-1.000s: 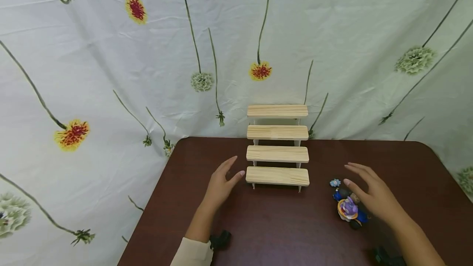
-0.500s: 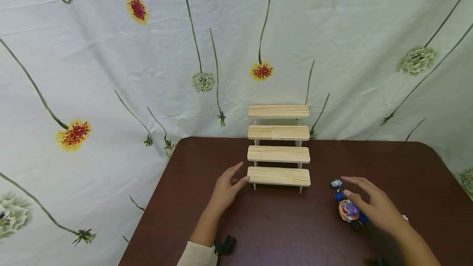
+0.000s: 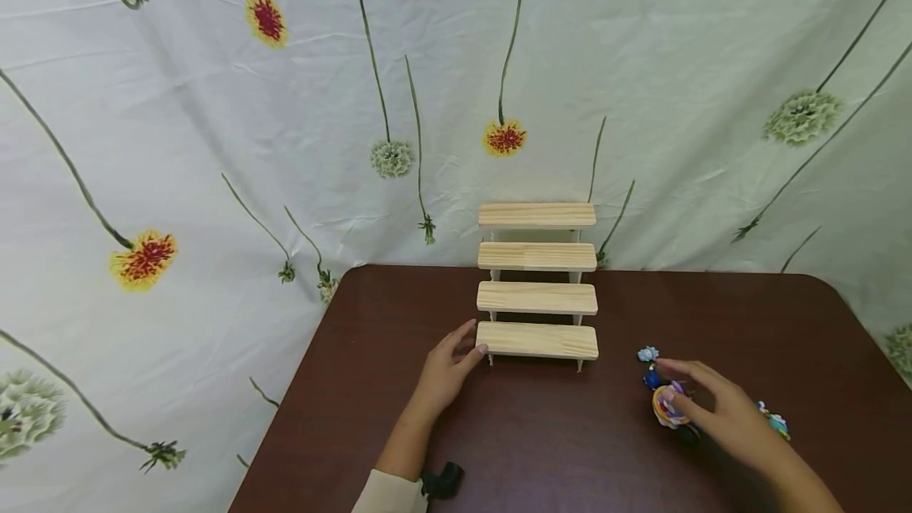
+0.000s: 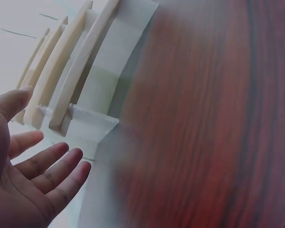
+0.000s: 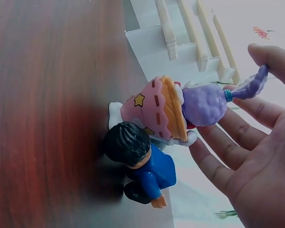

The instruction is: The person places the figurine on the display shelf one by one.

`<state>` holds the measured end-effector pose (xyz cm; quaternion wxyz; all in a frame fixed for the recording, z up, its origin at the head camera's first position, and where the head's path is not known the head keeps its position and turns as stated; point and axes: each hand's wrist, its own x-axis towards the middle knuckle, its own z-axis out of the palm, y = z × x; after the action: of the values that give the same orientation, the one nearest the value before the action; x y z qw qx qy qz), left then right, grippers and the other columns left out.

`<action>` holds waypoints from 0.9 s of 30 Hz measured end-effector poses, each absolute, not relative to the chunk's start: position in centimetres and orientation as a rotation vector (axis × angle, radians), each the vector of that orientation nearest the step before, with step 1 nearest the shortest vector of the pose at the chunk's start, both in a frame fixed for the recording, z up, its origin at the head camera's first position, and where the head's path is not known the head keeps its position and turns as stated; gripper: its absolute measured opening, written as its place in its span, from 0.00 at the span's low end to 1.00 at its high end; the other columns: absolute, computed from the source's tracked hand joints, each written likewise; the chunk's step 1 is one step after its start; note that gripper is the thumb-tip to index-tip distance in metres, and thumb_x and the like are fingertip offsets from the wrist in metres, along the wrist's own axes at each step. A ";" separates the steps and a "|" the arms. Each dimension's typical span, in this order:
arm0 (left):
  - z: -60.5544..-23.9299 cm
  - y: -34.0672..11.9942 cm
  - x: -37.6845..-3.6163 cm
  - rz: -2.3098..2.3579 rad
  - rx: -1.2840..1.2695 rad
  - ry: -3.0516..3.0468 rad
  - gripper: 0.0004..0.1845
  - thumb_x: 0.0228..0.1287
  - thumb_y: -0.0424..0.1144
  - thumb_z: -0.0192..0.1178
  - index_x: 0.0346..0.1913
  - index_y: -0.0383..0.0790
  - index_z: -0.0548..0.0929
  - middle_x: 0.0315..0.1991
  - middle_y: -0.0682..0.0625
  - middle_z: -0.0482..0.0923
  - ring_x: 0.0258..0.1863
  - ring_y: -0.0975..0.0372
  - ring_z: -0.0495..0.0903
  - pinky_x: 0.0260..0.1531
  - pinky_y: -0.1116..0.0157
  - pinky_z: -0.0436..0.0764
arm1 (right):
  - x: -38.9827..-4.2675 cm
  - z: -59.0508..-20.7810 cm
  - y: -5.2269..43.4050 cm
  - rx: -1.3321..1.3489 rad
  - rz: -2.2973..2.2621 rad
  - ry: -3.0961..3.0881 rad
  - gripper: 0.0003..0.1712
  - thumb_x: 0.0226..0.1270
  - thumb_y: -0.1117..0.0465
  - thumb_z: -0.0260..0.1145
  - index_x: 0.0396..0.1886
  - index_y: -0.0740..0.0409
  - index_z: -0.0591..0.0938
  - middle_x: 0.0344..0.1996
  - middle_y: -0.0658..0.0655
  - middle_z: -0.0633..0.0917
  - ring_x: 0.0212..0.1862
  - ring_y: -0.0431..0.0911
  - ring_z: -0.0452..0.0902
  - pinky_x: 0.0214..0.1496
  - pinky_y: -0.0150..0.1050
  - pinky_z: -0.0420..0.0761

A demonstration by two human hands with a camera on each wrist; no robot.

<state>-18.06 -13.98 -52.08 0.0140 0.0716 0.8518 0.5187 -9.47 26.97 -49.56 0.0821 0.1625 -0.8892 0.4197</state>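
Observation:
A wooden four-tier display stand [image 3: 537, 339] stands against the back of the table. My left hand [image 3: 443, 378] is beside the left end of its lowest step, fingers spread; in the left wrist view the palm faces the stand. Over a group of toy figures, my right hand [image 3: 734, 422] reaches down with loosely bent fingers. A toy figure with a purple swirled top [image 5: 204, 104] and a pink cone body stands between thumb and fingers, which look loose around it. A black-haired toy figure in blue [image 5: 154, 166] is beside it. A small light-blue toy [image 3: 647, 354] lies farther back.
The table [image 3: 570, 434] is dark reddish brown with rounded back corners. A white flower-print cloth [image 3: 321, 101] hangs behind it. Another small colourful toy [image 3: 777, 423] lies to the right of my right wrist.
My left hand has moved right and slightly nearer to the stand's lowest step. My right hand has lowered over the toy figures, and a colourful toy right of the wrist has come into sight.

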 end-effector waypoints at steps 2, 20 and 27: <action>-52.2 -13.9 -18.1 1.622 0.219 2.641 0.36 0.70 0.56 0.63 0.76 0.47 0.68 0.70 0.47 0.74 0.65 0.51 0.78 0.62 0.51 0.81 | -9.3 -49.6 26.9 0.489 1.277 -2.646 0.25 0.68 0.64 0.70 0.64 0.55 0.79 0.54 0.44 0.83 0.54 0.24 0.76 0.49 0.18 0.78; -53.3 -13.0 -18.2 1.733 0.221 2.476 0.41 0.70 0.52 0.64 0.80 0.45 0.59 0.68 0.40 0.75 0.62 0.51 0.80 0.58 0.54 0.83 | -8.7 -50.3 26.8 0.422 1.324 -2.705 0.30 0.65 0.60 0.74 0.66 0.56 0.77 0.57 0.57 0.80 0.57 0.17 0.68 0.53 0.12 0.74; -53.5 -12.9 -18.0 1.727 0.218 2.474 0.40 0.72 0.53 0.61 0.80 0.46 0.58 0.69 0.42 0.74 0.59 0.54 0.83 0.57 0.54 0.83 | -8.6 -50.8 27.0 0.452 1.272 -2.667 0.29 0.63 0.64 0.75 0.64 0.56 0.79 0.56 0.54 0.79 0.57 0.18 0.67 0.52 0.10 0.71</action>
<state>-18.01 -12.90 -53.49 0.0585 0.0719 0.8165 0.5699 -8.60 26.97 -50.80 0.0760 0.1509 -0.8896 0.4244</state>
